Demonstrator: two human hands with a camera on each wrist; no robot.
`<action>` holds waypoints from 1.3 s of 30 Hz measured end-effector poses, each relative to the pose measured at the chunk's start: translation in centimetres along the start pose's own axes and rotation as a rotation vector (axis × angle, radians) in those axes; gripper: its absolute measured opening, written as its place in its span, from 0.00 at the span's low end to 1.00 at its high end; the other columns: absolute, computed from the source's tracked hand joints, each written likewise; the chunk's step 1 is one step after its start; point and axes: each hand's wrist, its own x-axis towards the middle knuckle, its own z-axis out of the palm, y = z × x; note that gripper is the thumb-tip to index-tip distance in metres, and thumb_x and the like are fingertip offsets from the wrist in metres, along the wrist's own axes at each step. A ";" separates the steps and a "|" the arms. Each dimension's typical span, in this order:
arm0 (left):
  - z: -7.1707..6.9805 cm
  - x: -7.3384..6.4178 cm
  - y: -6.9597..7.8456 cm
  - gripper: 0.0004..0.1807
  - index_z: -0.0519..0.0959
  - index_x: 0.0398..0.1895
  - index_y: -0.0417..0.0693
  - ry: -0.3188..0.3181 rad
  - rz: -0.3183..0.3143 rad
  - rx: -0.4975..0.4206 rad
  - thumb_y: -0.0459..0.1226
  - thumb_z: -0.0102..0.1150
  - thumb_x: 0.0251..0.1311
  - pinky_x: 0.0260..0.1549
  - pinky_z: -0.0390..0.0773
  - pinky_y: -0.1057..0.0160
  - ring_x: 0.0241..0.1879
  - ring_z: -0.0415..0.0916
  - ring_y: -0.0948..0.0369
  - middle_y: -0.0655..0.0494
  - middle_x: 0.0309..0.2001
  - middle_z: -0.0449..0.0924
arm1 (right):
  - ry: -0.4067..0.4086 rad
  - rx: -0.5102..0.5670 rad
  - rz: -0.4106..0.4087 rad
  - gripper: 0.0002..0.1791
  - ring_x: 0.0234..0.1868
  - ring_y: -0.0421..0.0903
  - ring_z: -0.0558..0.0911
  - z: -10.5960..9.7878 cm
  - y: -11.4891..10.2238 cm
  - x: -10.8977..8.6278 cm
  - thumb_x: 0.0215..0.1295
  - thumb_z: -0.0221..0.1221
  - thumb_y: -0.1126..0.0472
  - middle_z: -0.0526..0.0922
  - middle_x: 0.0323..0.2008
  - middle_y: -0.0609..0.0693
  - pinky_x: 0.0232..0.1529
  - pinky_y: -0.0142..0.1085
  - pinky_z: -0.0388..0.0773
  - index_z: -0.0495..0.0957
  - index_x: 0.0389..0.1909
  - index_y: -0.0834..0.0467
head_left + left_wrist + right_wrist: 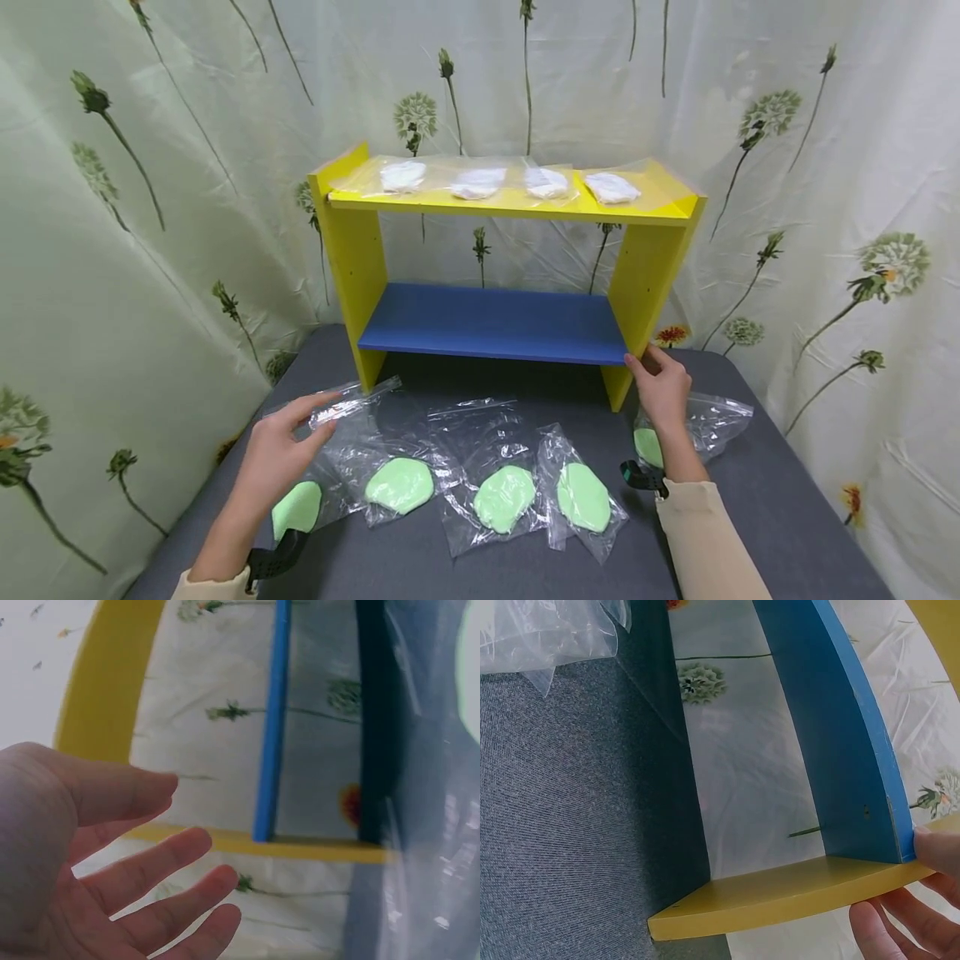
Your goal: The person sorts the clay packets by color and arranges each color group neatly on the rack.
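Observation:
A small shelf unit has yellow sides [648,271], a yellow top board [510,207] and a blue lower board [495,321]. My right hand [663,392] grips its right side panel at the blue board's front corner. In the right wrist view the thumb [936,850] lies by the blue end and the fingers [877,930] curl under the yellow panel's outer side. Over the leftmost clear zip bag [345,408] hovers my left hand [277,454], fingers loosely spread and nothing held. Light green flat pieces [400,485] lie inside several such bags.
Along the top board rest several clear bags with folded white contents [478,183]. Another bag [716,421] with a green piece lies beyond the right wrist. A dark grey tabletop [600,575] carries everything, with a flower-print curtain [825,200] around it.

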 end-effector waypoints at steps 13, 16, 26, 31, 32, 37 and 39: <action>1.3 -3.3 -3.7 0.26 0.73 0.55 0.65 -0.125 -0.112 0.047 0.54 0.61 0.50 0.43 0.74 0.50 0.47 0.74 0.51 0.51 0.49 0.77 | 0.005 0.000 0.023 0.23 0.38 0.42 0.80 0.0 0.3 0.4 0.53 0.61 0.42 0.82 0.39 0.45 0.34 0.41 0.76 0.78 0.50 0.42; 1.4 -4.0 -4.4 0.27 0.73 0.55 0.66 -0.145 -0.117 0.051 0.53 0.63 0.48 0.43 0.74 0.51 0.48 0.74 0.51 0.52 0.50 0.77 | -0.002 0.006 0.027 0.22 0.38 0.42 0.80 0.1 0.4 0.4 0.53 0.61 0.42 0.82 0.40 0.45 0.34 0.42 0.76 0.78 0.50 0.42; 1.9 -5.9 -5.9 0.30 0.73 0.56 0.63 -0.348 -0.257 0.003 0.53 0.65 0.45 0.45 0.72 0.49 0.54 0.68 0.46 0.53 0.56 0.72 | -0.012 0.025 0.012 0.22 0.38 0.43 0.81 0.4 0.0 0.2 0.54 0.62 0.45 0.82 0.40 0.47 0.35 0.43 0.78 0.77 0.52 0.45; 2.2 -5.9 -6.5 0.27 0.78 0.48 0.63 -0.356 -0.150 0.075 0.54 0.67 0.41 0.45 0.70 0.47 0.52 0.70 0.49 0.60 0.48 0.77 | -0.005 0.043 0.015 0.23 0.37 0.44 0.80 0.4 0.1 0.4 0.55 0.62 0.46 0.82 0.40 0.48 0.36 0.44 0.78 0.77 0.53 0.46; 2.3 -5.9 -6.7 0.26 0.79 0.47 0.62 -0.348 -0.111 0.085 0.54 0.68 0.39 0.46 0.69 0.50 0.50 0.71 0.50 0.62 0.47 0.78 | 0.000 0.041 0.014 0.23 0.37 0.44 0.80 0.4 0.2 0.4 0.54 0.61 0.46 0.82 0.40 0.48 0.36 0.43 0.78 0.77 0.53 0.46; 2.9 -6.3 -7.4 0.26 0.82 0.41 0.58 -0.294 0.077 0.114 0.51 0.72 0.33 0.52 0.59 0.60 0.46 0.73 0.51 0.63 0.42 0.79 | 0.010 0.037 0.013 0.23 0.37 0.43 0.80 0.4 0.4 0.3 0.54 0.62 0.46 0.82 0.39 0.47 0.36 0.43 0.78 0.77 0.52 0.45; 2.9 -6.3 -7.7 0.26 0.82 0.40 0.58 -0.289 0.098 0.120 0.51 0.73 0.31 0.52 0.58 0.54 0.46 0.71 0.48 0.60 0.43 0.79 | 0.005 0.040 0.018 0.23 0.37 0.44 0.80 0.4 0.5 0.2 0.54 0.62 0.46 0.82 0.39 0.47 0.36 0.43 0.78 0.77 0.52 0.46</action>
